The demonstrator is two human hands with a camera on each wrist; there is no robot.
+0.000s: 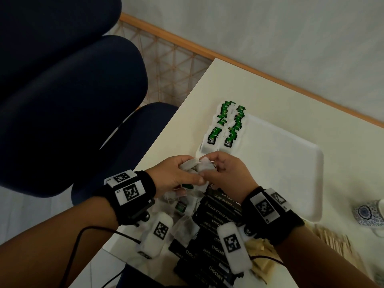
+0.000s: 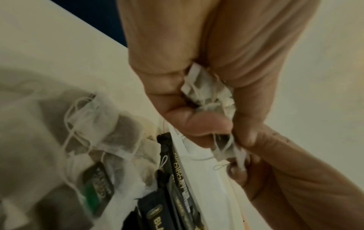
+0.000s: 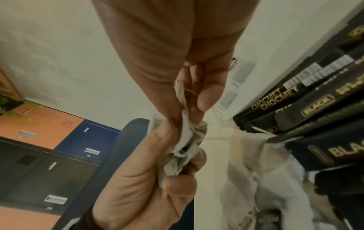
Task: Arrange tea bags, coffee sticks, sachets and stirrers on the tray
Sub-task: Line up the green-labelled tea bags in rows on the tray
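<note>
Both hands hold a small bunch of tea bags [image 1: 198, 167] just above the table, in front of the white tray [image 1: 291, 163]. My left hand [image 1: 176, 173] grips the bunch [image 2: 206, 91] in curled fingers. My right hand [image 1: 224, 171] pinches a bag [image 3: 185, 140] and its string between thumb and fingers. Two rows of tea bags with green tags [image 1: 227, 125] stand at the tray's left end. More loose tea bags [image 1: 184, 227] and black coffee sticks [image 1: 216, 217] lie under my wrists.
Wooden stirrers [image 1: 332, 240] and brown sachets [image 1: 261, 256] lie on the table [image 1: 259, 90] at the lower right. A patterned blue and white cup [image 1: 369, 215] stands at the right edge. A dark blue chair [image 1: 72, 90] is to the left of the table.
</note>
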